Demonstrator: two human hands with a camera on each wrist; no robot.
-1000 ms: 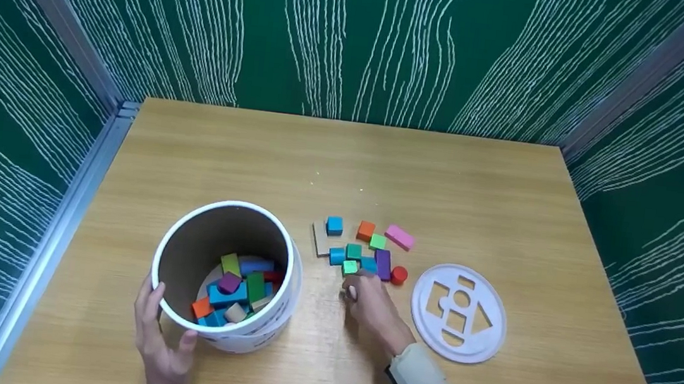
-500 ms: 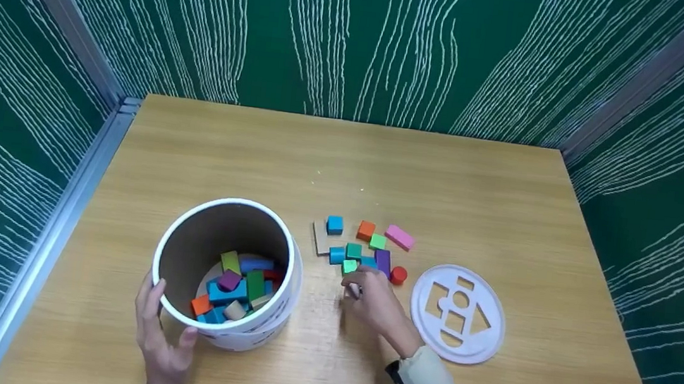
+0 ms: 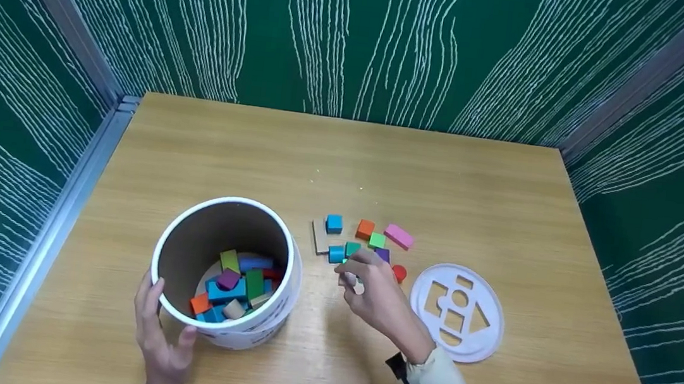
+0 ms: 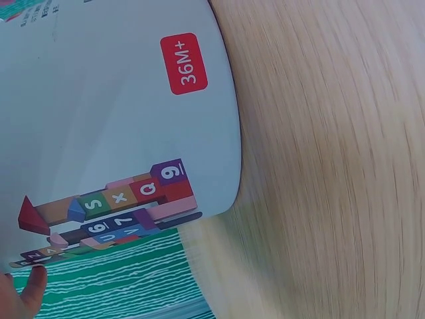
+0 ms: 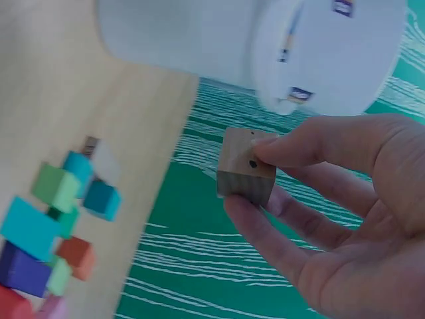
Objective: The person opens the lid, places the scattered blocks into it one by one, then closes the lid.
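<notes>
Between thumb and fingertips, my right hand (image 3: 381, 301) pinches a small plain wooden block (image 5: 242, 166) with dark spots on its top. In the head view that hand overlaps the near side of a group of coloured blocks, among them a blue cube (image 3: 334, 223), an orange cube (image 3: 365, 229) and a pink block (image 3: 399, 236). A white round bucket (image 3: 290, 295) stands to its left with its mouth up, coloured blocks (image 3: 227, 290) inside. My left hand (image 3: 164, 345) grips the bucket's near left side, fingers at the rim and thumb along the front.
Right of the blocks lies a white round lid (image 3: 478, 347) with cut-out shapes, close beside the right forearm. A thin pale block (image 3: 319, 237) lies at the group's left edge. Green walls (image 3: 389, 44) with white streaks surround the wooden table (image 3: 445, 177).
My right hand has come up from the near edge of the block group with the wooden block, now covering more of the group in the head view. The left hand stays on the bucket.
</notes>
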